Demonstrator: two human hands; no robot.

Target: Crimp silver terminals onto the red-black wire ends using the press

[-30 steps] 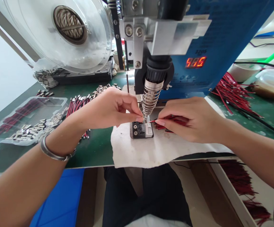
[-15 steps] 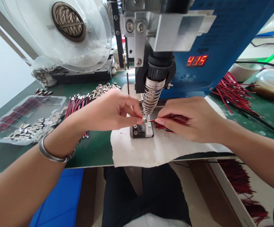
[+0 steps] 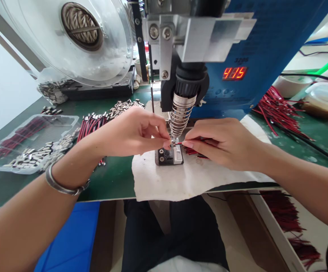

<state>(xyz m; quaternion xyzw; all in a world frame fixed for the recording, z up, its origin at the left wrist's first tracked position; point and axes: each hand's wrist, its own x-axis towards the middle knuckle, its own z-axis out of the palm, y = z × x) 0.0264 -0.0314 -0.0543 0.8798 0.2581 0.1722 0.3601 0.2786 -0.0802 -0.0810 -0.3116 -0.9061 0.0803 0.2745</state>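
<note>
My left hand [image 3: 145, 132] pinches a small silvery metal connector [image 3: 173, 142] between thumb and forefinger, at the top of a small black-and-white fixture [image 3: 169, 156]. From the other side, my right hand [image 3: 220, 143] grips a thin red wire [image 3: 178, 143], its end reaching to the connector. Right above both fingertips is the coil-wrapped tip of a soldering iron [image 3: 180, 113], mounted on a machine. Other red and black wires [image 3: 192, 151] lie on the white cloth [image 3: 164, 185] partly under my right hand. The exact contact point is too small to make out.
A blue machine housing [image 3: 265, 45] with a lit red display stands behind. At left are a clear plastic tray [image 3: 33, 168] of metal connectors, finished-looking wire bundles [image 3: 91, 124] and a large reel [image 3: 39, 34]. More red wires [image 3: 277, 109] lie at right.
My right hand has shifted slightly left, bringing the red wire closer to the connector. My left hand stays almost in place.
</note>
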